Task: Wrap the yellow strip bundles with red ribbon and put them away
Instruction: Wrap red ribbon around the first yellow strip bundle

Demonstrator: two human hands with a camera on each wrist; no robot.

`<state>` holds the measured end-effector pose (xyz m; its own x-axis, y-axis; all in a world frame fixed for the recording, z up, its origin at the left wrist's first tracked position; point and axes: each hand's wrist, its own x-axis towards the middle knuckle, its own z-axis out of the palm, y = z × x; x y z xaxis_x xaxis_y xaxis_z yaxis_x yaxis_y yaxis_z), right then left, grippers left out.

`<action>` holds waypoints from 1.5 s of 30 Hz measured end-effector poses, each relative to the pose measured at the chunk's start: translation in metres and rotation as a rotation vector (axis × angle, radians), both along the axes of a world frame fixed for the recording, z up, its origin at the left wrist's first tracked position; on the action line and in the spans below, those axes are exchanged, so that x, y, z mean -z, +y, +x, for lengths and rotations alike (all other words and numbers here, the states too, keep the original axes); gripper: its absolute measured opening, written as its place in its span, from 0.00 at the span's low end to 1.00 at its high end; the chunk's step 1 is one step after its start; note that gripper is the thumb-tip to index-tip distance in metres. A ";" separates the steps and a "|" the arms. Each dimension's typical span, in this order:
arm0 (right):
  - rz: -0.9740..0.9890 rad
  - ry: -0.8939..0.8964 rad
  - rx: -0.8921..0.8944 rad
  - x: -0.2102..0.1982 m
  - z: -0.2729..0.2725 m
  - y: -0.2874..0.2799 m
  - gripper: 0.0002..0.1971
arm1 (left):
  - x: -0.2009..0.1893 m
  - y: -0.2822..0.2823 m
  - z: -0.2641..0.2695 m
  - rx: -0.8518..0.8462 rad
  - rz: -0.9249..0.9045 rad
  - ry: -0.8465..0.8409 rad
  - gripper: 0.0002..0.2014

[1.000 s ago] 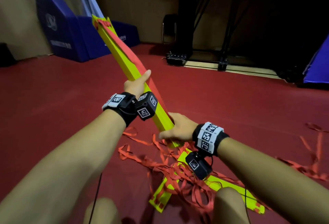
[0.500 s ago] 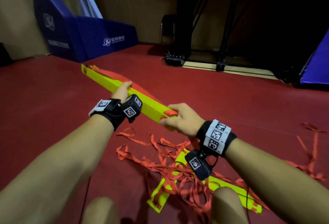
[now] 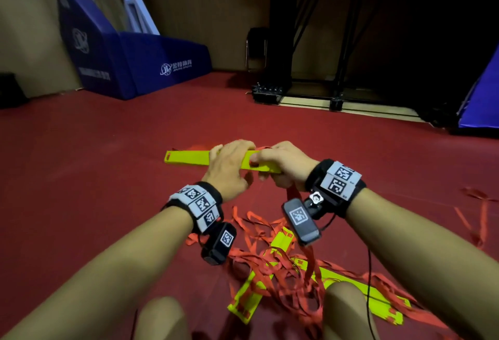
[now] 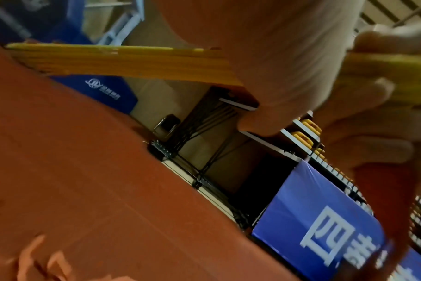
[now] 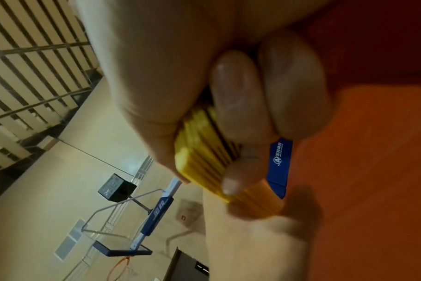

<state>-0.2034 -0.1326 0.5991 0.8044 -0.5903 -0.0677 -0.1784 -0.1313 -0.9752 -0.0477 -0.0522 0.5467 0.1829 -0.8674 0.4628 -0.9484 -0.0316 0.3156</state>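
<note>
Nearest, by the knees, a tangle of loose ribbons (image 3: pixel 272 261) heaped over spare yellow strips (image 3: pixel 249 295) on the red floor (image 3: pixel 94 177); none of those wrapped yet, so plenty of the task left. Just beyond, held level in the air above the floor and crosswise to the body, the yellow bundle (image 3: pixel 186 156), a stack of flat strips pressed together. Left hand (image 3: pixel 229 169) draped over its middle from above, fingers (image 3: pixel 237 148) curled over the far edge, gripping it. Right hand (image 3: pixel 286 167) touching the left, clamped on the bundle's right end, fingers (image 5: pixel 233 106) folded tight round the stack; a red ribbon (image 3: pixel 293 196) trailing down from under that palm towards the heap, with a glimpse of red at the bundle's far edge between the two hands. Cannot tell whether pinched against the strips or merely passing through the grip. Reads as the wrapping step, with the band going on near the right end. Calls next for squeezing the stack flat with the left while drawing the ribbon taut and round with the right, then tying off before any putting away. Farther off, a blue padded base (image 3: pixel 151 67) by the wall and a dark metal frame (image 3: pixel 310 42), well apart from the work.
</note>
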 end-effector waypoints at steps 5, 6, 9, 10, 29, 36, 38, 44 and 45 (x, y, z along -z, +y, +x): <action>0.065 -0.091 -0.007 -0.011 -0.004 0.002 0.20 | -0.023 -0.008 0.009 0.096 -0.056 0.404 0.20; 0.032 -0.072 -0.035 -0.014 -0.005 0.000 0.17 | -0.029 -0.010 0.010 0.064 -0.083 0.495 0.19; -0.006 -0.035 -0.065 -0.015 -0.006 -0.007 0.12 | -0.039 -0.016 0.016 -0.074 -0.129 0.745 0.16; 0.016 -0.052 -0.052 -0.015 -0.006 -0.009 0.13 | -0.040 -0.017 0.019 -0.083 -0.133 0.827 0.15; -0.690 0.264 0.055 -0.044 0.010 -0.010 0.12 | -0.027 -0.025 0.011 0.026 -0.019 0.827 0.28; -0.389 0.207 0.102 -0.052 0.011 -0.027 0.07 | -0.012 -0.022 0.009 0.139 0.039 0.712 0.43; -0.391 0.249 0.011 -0.053 0.008 -0.029 0.08 | -0.010 -0.022 0.005 0.128 0.033 0.681 0.30; -0.369 0.273 -0.073 -0.053 0.002 -0.031 0.14 | -0.003 -0.023 -0.007 0.190 -0.029 0.841 0.24; -0.349 0.260 -0.059 -0.052 0.002 -0.030 0.13 | -0.002 -0.024 -0.008 0.156 -0.028 0.826 0.20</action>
<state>-0.2015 -0.1621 0.6513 0.8198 -0.5675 -0.0769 -0.3946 -0.4625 -0.7940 -0.0560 -0.0764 0.5487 0.3511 -0.9011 0.2544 -0.4047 0.0990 0.9091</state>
